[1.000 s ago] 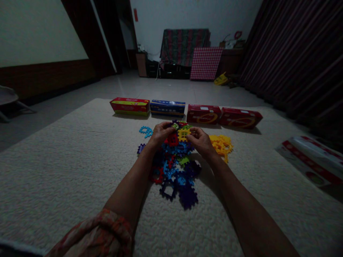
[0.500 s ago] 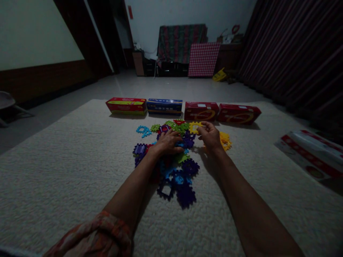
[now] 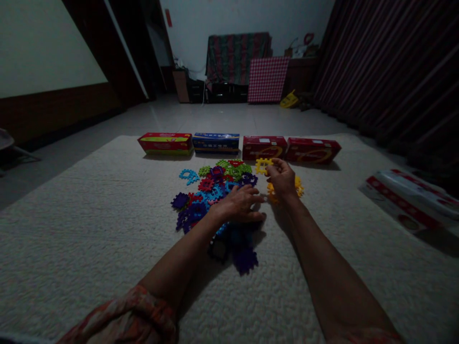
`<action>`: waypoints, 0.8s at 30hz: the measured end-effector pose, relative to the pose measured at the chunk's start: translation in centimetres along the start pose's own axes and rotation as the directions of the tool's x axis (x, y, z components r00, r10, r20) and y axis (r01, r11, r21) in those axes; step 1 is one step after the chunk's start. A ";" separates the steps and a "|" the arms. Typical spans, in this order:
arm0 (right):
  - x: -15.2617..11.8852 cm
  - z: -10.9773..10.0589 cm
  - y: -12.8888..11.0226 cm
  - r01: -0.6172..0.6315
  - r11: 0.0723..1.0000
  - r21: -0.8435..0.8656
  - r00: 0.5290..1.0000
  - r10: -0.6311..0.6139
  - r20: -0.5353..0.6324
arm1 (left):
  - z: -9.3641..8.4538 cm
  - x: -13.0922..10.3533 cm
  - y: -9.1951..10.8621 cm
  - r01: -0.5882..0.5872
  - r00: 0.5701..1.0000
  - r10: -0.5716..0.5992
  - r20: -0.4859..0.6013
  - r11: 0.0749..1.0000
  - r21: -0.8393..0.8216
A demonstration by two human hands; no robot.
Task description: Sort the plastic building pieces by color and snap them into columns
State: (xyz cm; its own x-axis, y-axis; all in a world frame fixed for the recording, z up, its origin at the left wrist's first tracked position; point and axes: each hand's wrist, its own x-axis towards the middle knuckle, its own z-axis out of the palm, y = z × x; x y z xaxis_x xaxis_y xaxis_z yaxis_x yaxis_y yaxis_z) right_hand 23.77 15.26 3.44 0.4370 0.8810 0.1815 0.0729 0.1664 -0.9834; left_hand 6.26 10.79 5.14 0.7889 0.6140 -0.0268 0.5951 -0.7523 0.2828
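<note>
1. Fingertips and thumb of the right hand point(image 3: 281, 178) pinch a yellow notched window-frame piece point(image 3: 264, 166), held up at 2 o'clock from the middle of the mixed pile.
2. Left hand point(image 3: 241, 204) is open and grasps nothing visible, palm down and fingers spread over the near right part of the pile; whether it touches the pieces I cannot tell.
3. Mixed pile of interlocking plastic pieces point(image 3: 215, 192), in purple, blue, red and green, lies on the cream quilted mat point(image 3: 89, 239). A purple notched square point(image 3: 245, 260) lies at its 5 o'clock edge.
4. Light blue notched pieces point(image 3: 189, 177) lie just beside the pile at 10 o'clock.
5. Yellow notched pieces point(image 3: 298, 185) form a heap between 2 and 3 o'clock, partly hidden by the right hand.
6. Cartons stand in a row beyond: a red-and-green carton point(image 3: 165, 144) at 11, a blue carton point(image 3: 216, 143) at 12, dark red cartons point(image 3: 264, 148) at 1 and 2.
7. Red-and-white package point(image 3: 405, 205) rests well apart at 3 o'clock.
</note>
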 end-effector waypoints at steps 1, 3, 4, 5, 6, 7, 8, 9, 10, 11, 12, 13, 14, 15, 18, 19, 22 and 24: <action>-0.1 -0.1 -0.1 -0.001 1.000 0.001 1.000 0.001 0.006 | 0.2 -0.1 0.6 0.002 1.000 -0.002 0.010 1.000 0.003; -0.6 -0.2 -0.3 -0.012 1.000 -0.010 1.000 0.012 0.014 | 0.5 -0.6 1.3 0.008 1.000 -0.009 0.021 1.000 0.024; -0.9 -0.4 -0.3 -0.023 1.000 -0.020 1.000 0.023 0.013 | 0.7 -1.0 1.5 -0.006 1.000 0.005 0.022 0.999 0.035; -1.2 -0.5 -0.2 -0.034 0.999 -0.030 0.999 0.034 0.009 | 1.0 -1.5 1.7 -0.032 0.999 0.031 0.024 0.999 0.038; -1.6 -0.8 -0.2 -0.042 0.998 -0.036 0.999 0.042 0.002 | 1.2 -2.1 1.9 -0.063 0.998 0.062 0.023 0.998 0.031; -2.0 -1.2 -0.1 -0.048 0.998 -0.039 0.999 0.048 -0.007 | 1.5 -2.7 2.2 -0.094 0.995 0.093 0.021 0.995 0.017; -2.4 -1.6 -0.1 -0.052 0.998 -0.040 0.999 0.051 -0.016 | 1.8 -3.3 2.5 -0.118 0.993 0.118 0.020 0.993 -0.004; -2.8 -2.1 -0.2 -0.054 0.998 -0.039 0.998 0.053 -0.024 | 2.1 -3.9 2.8 -0.135 0.991 0.135 0.018 0.991 -0.026; -3.3 -2.6 -0.3 -0.052 0.998 -0.036 0.998 0.051 -0.033 | 2.4 -4.4 3.1 -0.146 0.989 0.147 0.020 0.988 -0.044; -3.7 -3.1 -0.4 -0.052 0.998 -0.036 0.998 0.050 -0.045 | 2.7 -4.9 3.4 -0.156 0.987 0.158 0.021 0.986 -0.056; -4.2 -3.6 -0.7 -0.055 0.998 -0.038 0.997 0.053 -0.055 | 3.0 -5.3 3.6 -0.169 0.985 0.170 0.023 0.984 -0.059; -4.6 -4.0 -1.0 -0.059 0.997 -0.041 0.996 0.057 -0.063 | 3.3 -5.6 3.7 -0.182 0.983 0.184 0.027 0.982 -0.055; -5.0 -4.2 -1.3 -0.068 0.997 -0.046 0.995 0.064 -0.072 | 3.5 -5.8 3.6 -0.192 0.981 0.193 0.028 0.980 -0.044; -5.3 -4.4 -1.7 -0.078 0.996 -0.052 0.994 0.074 -0.076 | 3.8 -5.9 3.5 -0.196 0.980 0.197 0.032 0.980 -0.029; -6.3 -4.1 -2.4 -0.108 0.991 -0.073 0.993 0.104 -0.053 | 3.9 -6.4 2.4 -0.145 0.989 0.145 0.036 0.989 0.012; -6.7 -3.9 -2.4 -0.112 0.990 -0.080 0.993 0.109 -0.039 | 3.8 -6.7 1.9 -0.123 0.992 0.122 0.036 0.992 0.027; -7.9 -3.1 -2.1 -0.118 0.988 -0.100 0.993 0.118 0.000 | 2.7 -7.8 0.8 -0.086 0.996 0.083 0.033 0.991 0.100; -8.6 -3.1 -1.7 -0.122 0.987 -0.106 0.992 0.124 0.016 | 1.7 -8.2 0.7 -0.048 0.999 0.044 0.026 0.985 0.165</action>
State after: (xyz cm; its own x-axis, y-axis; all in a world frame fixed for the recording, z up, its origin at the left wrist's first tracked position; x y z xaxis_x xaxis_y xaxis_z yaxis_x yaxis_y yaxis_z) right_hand 22.66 6.05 3.55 0.4287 0.9016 0.0583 0.1136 0.0103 -0.9935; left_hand 0.41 4.83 3.92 0.8180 0.5739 -0.0388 0.5739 -0.8098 0.1218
